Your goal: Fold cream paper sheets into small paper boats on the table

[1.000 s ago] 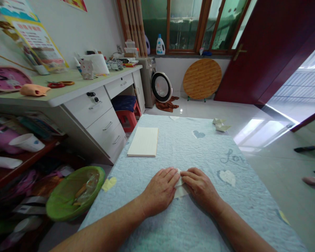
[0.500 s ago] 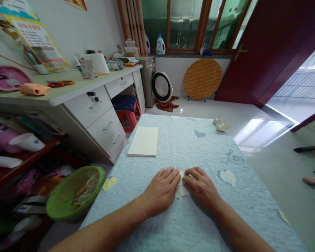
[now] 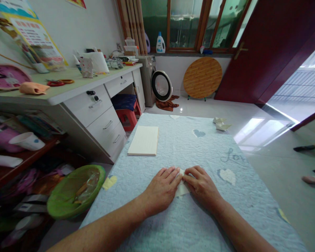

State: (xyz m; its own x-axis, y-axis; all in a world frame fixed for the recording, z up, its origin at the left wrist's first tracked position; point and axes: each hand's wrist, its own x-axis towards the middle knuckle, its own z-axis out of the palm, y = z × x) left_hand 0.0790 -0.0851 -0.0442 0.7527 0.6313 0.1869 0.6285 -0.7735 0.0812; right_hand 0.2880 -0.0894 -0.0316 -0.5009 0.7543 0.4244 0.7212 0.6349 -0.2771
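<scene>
Item: one small folded white paper piece point(image 3: 182, 187), lying on a quilted pale-blue cover point(image 3: 199, 227) near its near edge, between the person's two bare hands. Left grip point(image 3: 161, 187): released, fingers extended and pressing down on the paper's left side. Right grip point(image 3: 202, 185): likewise released, its fingertips point(image 3: 191, 176) laid on the paper's right side. Neither is clenched around the piece. Also on the cover: a flat stack of cream paper point(image 3: 144, 140), farther ahead and to the left; two small folded paper pieces point(image 3: 220, 124) at the far edge. Beside the cover, left: a green plastic basin point(image 3: 97, 171) holding a clear plastic bag point(image 3: 88, 187). Beyond it, a white drawer unit with a worktop point(image 3: 68, 84) carrying red-handled scissors point(image 3: 59, 82) and a paper roll point(image 3: 93, 63). Farther back: a front-loading washing machine point(image 3: 147, 80) under a window, and a white detergent bottle point(image 3: 160, 43) on the sill.
</scene>
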